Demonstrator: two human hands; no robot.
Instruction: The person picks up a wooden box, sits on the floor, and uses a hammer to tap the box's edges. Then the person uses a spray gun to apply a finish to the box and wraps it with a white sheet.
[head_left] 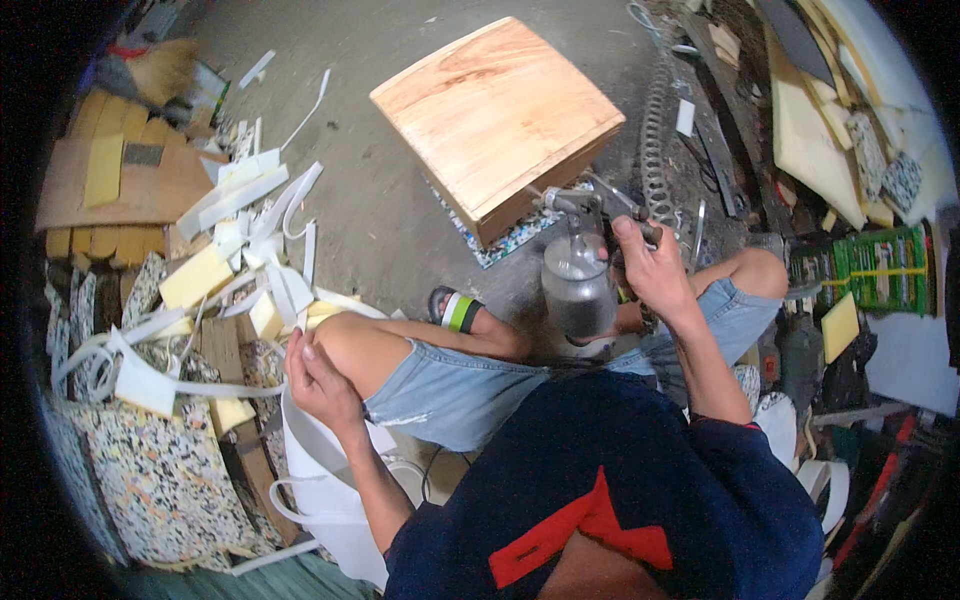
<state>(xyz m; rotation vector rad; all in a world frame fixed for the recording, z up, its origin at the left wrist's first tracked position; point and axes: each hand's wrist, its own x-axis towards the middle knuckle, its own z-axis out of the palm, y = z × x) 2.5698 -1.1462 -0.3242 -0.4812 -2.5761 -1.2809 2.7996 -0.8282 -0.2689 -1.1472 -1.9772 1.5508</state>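
My right hand (655, 270) is closed around the handle of a spray gun (575, 203), with a grey cup (580, 300) hanging below it. The gun's nozzle end is close to the near right side of a wooden box-like block (500, 115), pale and smooth on top. Under the block, a speckled foam sheet (490, 255) shows at its near edge. My left hand (322, 385) is beside my left knee, fingers pressed together. Its fingertips meet the narrow end of a white foam offcut (290, 293); whether they pinch it is hard to make out.
White and yellow foam scraps (200, 275) pile up at left, with a speckled foam block (150, 480) nearer. A coiled air hose (655, 140) runs along the right. Foam sheets (815, 140) and a green crate-like item (890, 270) stand farther right.
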